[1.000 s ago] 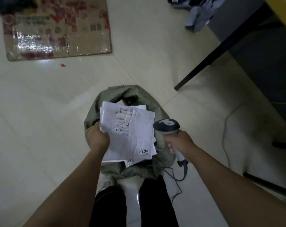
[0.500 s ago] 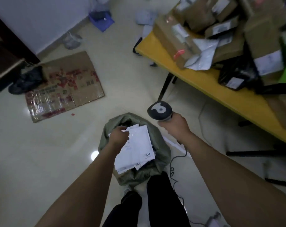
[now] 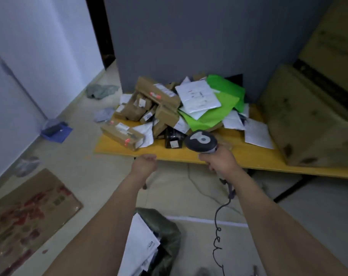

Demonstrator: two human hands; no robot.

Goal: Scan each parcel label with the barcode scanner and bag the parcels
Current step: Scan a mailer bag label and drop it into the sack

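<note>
Facing the parcel heap (image 3: 159,94) on the yellow table (image 3: 248,156), a worker's left hand (image 3: 144,163) is curled and empty; the right hand (image 3: 218,163) grips the barcode scanner (image 3: 201,141). Taking a top, label-up parcel looks wisest, with the green sack (image 3: 167,230) on the floor below.

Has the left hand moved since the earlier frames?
Yes. The left hand has left the parcels in the green bag and reached forward to the yellow table edge.
</note>
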